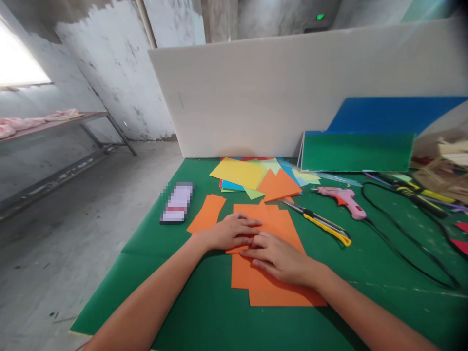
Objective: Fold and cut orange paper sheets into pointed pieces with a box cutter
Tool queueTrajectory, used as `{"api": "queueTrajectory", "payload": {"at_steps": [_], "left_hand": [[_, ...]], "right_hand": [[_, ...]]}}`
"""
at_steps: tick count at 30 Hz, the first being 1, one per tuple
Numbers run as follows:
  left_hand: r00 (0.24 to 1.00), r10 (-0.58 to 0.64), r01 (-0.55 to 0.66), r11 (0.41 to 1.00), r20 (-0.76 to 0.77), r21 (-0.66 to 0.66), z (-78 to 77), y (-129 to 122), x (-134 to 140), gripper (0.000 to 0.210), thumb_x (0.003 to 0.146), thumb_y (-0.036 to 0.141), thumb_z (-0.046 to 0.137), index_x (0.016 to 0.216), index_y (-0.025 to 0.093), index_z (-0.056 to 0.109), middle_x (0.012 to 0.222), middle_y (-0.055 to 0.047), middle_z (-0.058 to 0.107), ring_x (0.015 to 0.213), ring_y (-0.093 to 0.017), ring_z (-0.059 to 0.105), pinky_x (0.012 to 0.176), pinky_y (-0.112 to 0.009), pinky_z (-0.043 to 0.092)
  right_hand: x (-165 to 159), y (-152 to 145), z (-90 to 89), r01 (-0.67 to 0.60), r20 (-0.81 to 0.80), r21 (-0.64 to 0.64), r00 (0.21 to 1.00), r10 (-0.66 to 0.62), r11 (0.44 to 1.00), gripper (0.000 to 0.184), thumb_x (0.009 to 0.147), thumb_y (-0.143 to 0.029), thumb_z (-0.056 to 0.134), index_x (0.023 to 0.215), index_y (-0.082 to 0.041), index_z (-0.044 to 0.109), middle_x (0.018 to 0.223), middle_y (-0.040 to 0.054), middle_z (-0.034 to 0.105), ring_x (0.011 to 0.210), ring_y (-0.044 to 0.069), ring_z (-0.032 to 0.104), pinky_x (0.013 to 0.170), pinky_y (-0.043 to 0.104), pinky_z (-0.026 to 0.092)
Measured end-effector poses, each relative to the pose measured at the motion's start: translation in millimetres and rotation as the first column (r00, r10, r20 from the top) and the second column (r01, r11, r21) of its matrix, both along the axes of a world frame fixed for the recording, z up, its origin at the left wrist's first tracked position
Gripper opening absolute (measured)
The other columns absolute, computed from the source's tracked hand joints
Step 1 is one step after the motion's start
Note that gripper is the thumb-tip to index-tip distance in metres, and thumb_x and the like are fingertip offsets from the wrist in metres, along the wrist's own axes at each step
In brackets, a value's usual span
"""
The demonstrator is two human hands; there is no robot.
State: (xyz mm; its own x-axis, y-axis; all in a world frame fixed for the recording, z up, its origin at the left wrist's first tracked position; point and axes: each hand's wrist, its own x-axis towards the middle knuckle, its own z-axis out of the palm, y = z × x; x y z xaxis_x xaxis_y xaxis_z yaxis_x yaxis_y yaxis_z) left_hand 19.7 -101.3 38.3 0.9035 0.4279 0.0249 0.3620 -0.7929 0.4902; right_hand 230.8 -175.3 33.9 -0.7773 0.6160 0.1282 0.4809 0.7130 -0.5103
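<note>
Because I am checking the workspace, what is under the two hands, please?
Orange sheets show beneath the left hand and right hand, on the green table. Whatever the hands directly cover cannot be seen.

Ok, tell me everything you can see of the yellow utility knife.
The utility knife is slim, with a yellow and black, plastic-looking body and a greyish metallic strip along it. Its silvery blade appears extended. It lies slantwise on the green tabletop, between the right hand and the pink glue gun, blade end pointing leftward and away from the person. No hand touches it; whether the tip touches the orange pieces is unclear.
</note>
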Motion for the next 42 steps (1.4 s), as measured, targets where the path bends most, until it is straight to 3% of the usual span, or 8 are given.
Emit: {"api": "queueTrajectory", "payload": {"at_steps": [5, 11, 18, 27, 33, 38, 42], "left_hand": [[0.999, 0.048, -0.049, 0.998, -0.024, -0.029, 2.2, 1, 0, 0.037, 0.098, 0.021, 0.037, 0.121, 0.029, 0.065, 0.143, 0.003, 0.050, 0.123, -0.020, 0.043, 0.108, -0.037, 0.032], [0.999, 0.048, -0.049, 0.997, -0.013, -0.052, 5.4, 0, 1, 0.038, 0.095, 0.017, 0.039, 0.119, 0.029, 0.066, 0.142, 0.003, 0.051, 0.123, -0.019, 0.044, 0.106, -0.038, 0.035], [0.998, 0.061, -0.062, 0.996, -0.012, -0.066, 2.7, 1, 1, 0.039, 0.094, 0.015, 0.039, 0.118, 0.028, 0.067, 0.142, 0.004, 0.050, 0.123, -0.020, 0.041, 0.106, -0.037, 0.036], [0.997, 0.074, -0.077, 0.993, -0.034, -0.087, 2.0, 2, 1, 0.042, 0.094, 0.015, 0.038, 0.125, 0.028, 0.062, 0.143, 0.006, 0.049, 0.125, -0.020, 0.038, 0.110, -0.038, 0.032], [0.997, 0.079, -0.080, 0.994, -0.019, -0.080, 2.8, 1, 1, 0.041, 0.094, 0.016, 0.038, 0.126, 0.028, 0.062, 0.142, 0.004, 0.051, 0.123, -0.020, 0.041, 0.108, -0.037, 0.034], [0.999, 0.051, -0.052, 0.997, -0.014, -0.053, 3.3, 1, 1, 0.038, 0.096, 0.019, 0.037, 0.114, 0.030, 0.069, 0.143, 0.006, 0.049, 0.123, -0.020, 0.042, 0.109, -0.038, 0.032], [0.998, 0.051, -0.053, 0.996, -0.035, -0.075, 4.5, 0, 1, 0.039, 0.097, 0.022, 0.036, 0.124, 0.031, 0.063, 0.146, 0.006, 0.047, 0.127, -0.018, 0.040, 0.111, -0.037, 0.028]], "right_hand": [[-6, 0, 3.9, 0.009, 0.019, -0.052, 1.000, -0.008, 0.999, 0.034, 0.097, -0.031, 0.046, 0.128, -0.028, 0.060, 0.106, 0.0079, 0.064, 0.104, 0.024, 0.050, 0.094, 0.042, 0.041], [-12, -1, 8.3, 0.004, 0.022, -0.088, 1.000, -0.002, 0.996, 0.036, 0.096, -0.034, 0.049, 0.131, -0.033, 0.058, 0.122, 0.0060, 0.063, 0.116, 0.026, 0.048, 0.100, 0.046, 0.036], [-18, 3, 6.6, -0.006, 0.038, -0.028, 0.999, 0.007, 1.000, 0.035, 0.095, -0.036, 0.050, 0.129, -0.034, 0.059, 0.131, 0.0052, 0.059, 0.121, 0.028, 0.044, 0.100, 0.048, 0.035], [-30, 0, 7.6, -0.020, 0.043, 0.035, 0.999, 0.019, 0.999, 0.033, 0.096, -0.033, 0.049, 0.127, -0.031, 0.062, 0.123, 0.0070, 0.064, 0.119, 0.027, 0.047, 0.099, 0.048, 0.035], [-24, 2, 9.7, -0.024, -0.007, -0.028, 1.000, 0.024, 0.999, 0.035, 0.097, -0.032, 0.046, 0.130, -0.030, 0.058, 0.130, 0.0037, 0.061, 0.125, 0.026, 0.043, 0.102, 0.043, 0.034], [-10, 3, 8.3, 0.006, 0.053, 0.022, 0.999, -0.007, 1.000, 0.032, 0.097, -0.030, 0.045, 0.123, -0.030, 0.065, 0.106, 0.0071, 0.069, 0.102, 0.024, 0.055, 0.086, 0.038, 0.042], [8, 2, 10.5, 0.077, 0.093, 0.094, 0.992, -0.085, 0.993, 0.031, 0.096, -0.027, 0.045, 0.114, -0.029, 0.070, 0.088, 0.0062, 0.071, 0.087, 0.022, 0.059, 0.073, 0.035, 0.039]]}}
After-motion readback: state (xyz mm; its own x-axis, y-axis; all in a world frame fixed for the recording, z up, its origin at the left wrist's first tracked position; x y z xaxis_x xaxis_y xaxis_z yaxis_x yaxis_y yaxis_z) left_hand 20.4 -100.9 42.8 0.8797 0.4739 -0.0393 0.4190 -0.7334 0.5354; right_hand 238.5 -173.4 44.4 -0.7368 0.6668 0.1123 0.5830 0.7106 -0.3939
